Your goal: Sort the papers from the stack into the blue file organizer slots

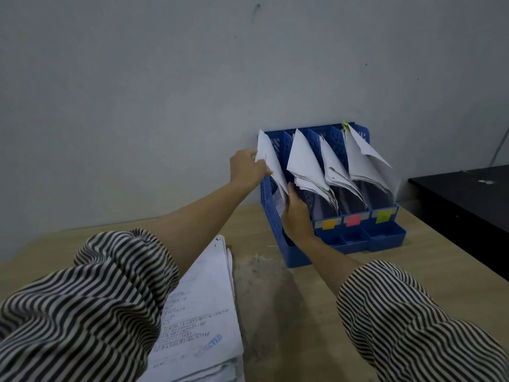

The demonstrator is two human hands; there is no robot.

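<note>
Currently my left hand (245,168) and right hand (296,213) both pinch a white paper sheet (271,161) in the blue plastic file organizer (385,235)'s leftmost slot; forcing may crumple it. White paper stack (203,312) waits near.

A wooden table (316,312) fills the lower half of the view, its far edge meeting a pale grey wall (165,78). A dusty, scuffed patch (264,274) marks the tabletop near the centre, at about 6 o'clock. A small dark mark (258,6) sits on the wall at 12 o'clock, with a few fainter specks toward 2 o'clock. At 3 o'clock a black surface (462,199) stands just beside the table's right edge. Above it a thin cable (500,148) runs down the wall at the frame's right border.
</note>
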